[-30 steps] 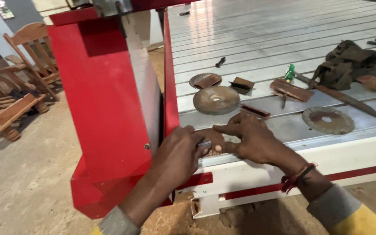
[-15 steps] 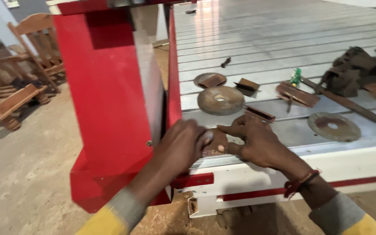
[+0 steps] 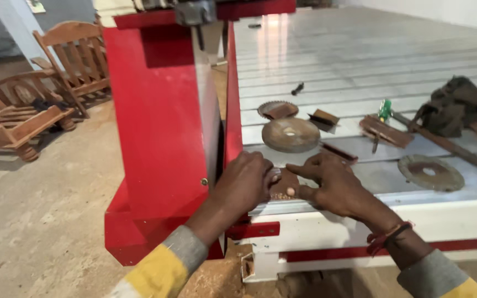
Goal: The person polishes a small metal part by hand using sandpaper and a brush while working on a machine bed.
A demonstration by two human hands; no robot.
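My left hand (image 3: 244,182) and my right hand (image 3: 335,182) meet at the near edge of a long grey slotted machine bed (image 3: 360,60). Between them lies a small flat rusty brown piece (image 3: 286,185), with sawdust under it. The left hand's fingers curl around its left side; the right hand's fingertips press on its right side. A tall red machine column (image 3: 161,127) stands directly left of the hands. Beyond the hands, a rusty round disc (image 3: 291,135) rests on the bed.
On the bed lie a toothed saw blade (image 3: 277,109), a rusty ring disc (image 3: 430,172), small brown blocks (image 3: 385,131), a green-handled tool (image 3: 385,109), a long bar (image 3: 448,144) and a dark rag pile (image 3: 459,105). Wooden chairs (image 3: 40,99) stand on the concrete floor at left.
The view has shifted slightly. Both hands stay at the bed's edge on the small brown piece; the left hand has closed in further over it.
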